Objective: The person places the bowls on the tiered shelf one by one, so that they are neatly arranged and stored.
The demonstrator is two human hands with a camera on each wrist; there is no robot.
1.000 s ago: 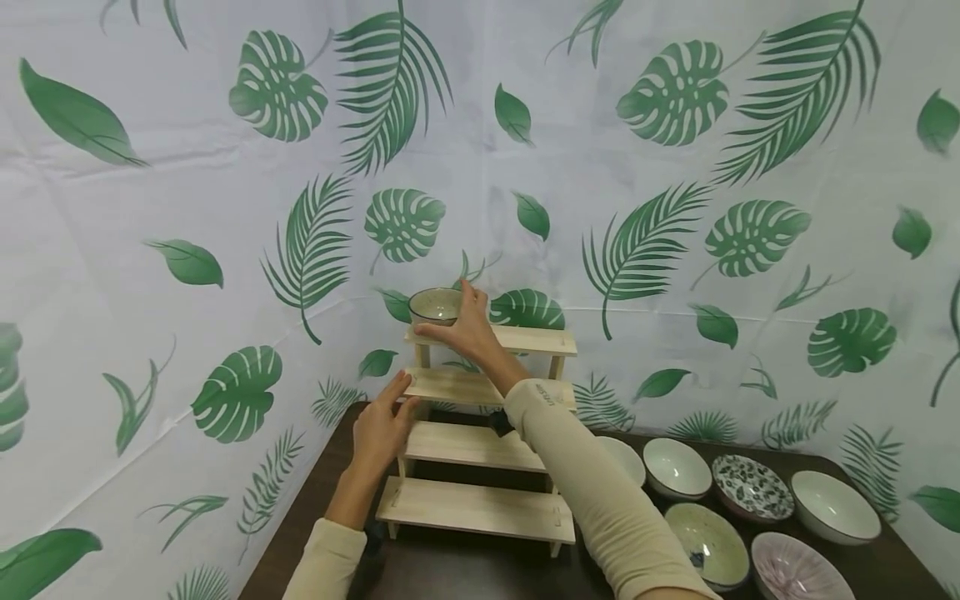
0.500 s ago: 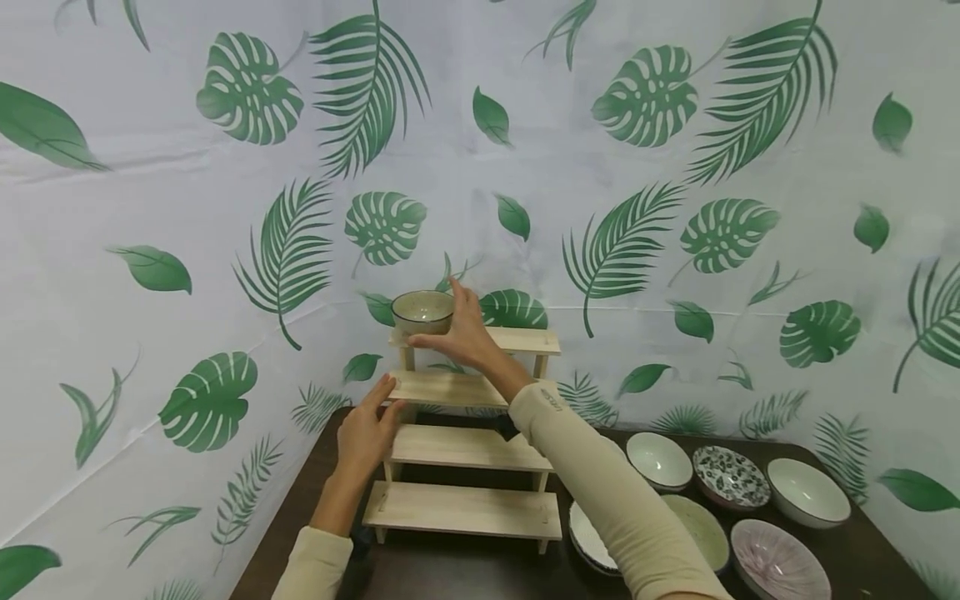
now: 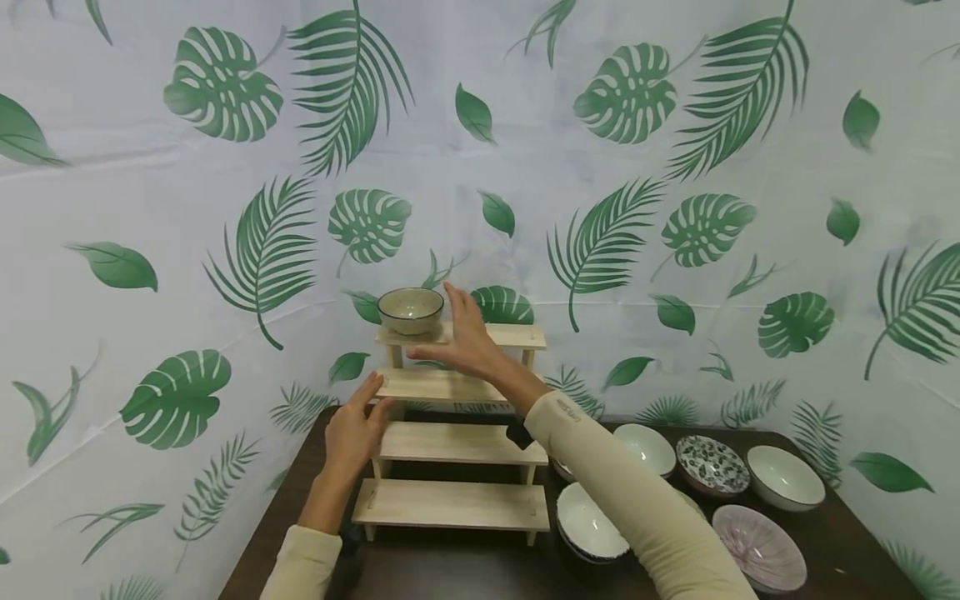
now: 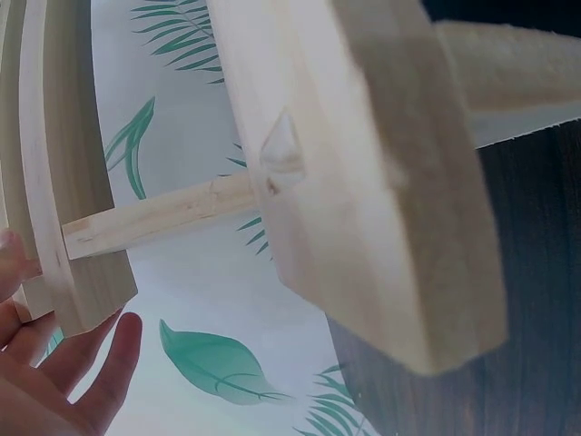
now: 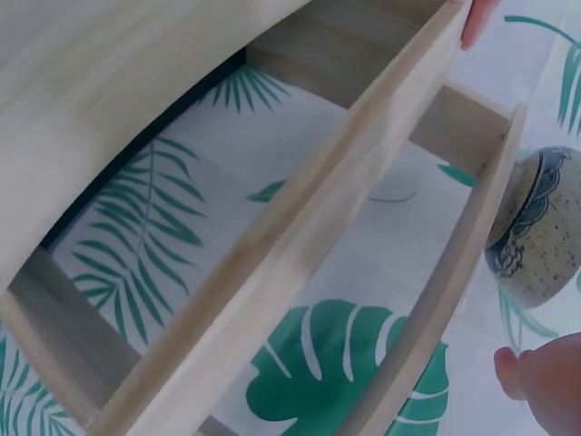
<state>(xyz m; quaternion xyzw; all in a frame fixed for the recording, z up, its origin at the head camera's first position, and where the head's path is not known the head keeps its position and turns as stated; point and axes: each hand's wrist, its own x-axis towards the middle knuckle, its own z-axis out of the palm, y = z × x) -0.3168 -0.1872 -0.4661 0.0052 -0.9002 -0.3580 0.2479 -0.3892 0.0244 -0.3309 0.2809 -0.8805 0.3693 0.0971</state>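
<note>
A speckled greenish-grey bowl with a dark rim sits upright at the left end of the top tier of a pale wooden step shelf. Just right of it is my right hand, thumb and fingers spread, with a gap to the bowl. The right wrist view shows the bowl's patterned, speckled side beyond the top board, near a fingertip. My left hand touches the left end of the second tier from the top. In the left wrist view, its fingers lie extended around that board end.
On the dark table, several bowls stand right of the shelf: a white one, a black-and-white patterned one, a white one at far right and a pinkish one. My right sleeve covers part of them. Leaf-print cloth hangs behind.
My right hand has let go of the bowl and drawn back to the right, leaving it on the top tier. The left hand stays at the shelf. The head view has shifted rightward.
</note>
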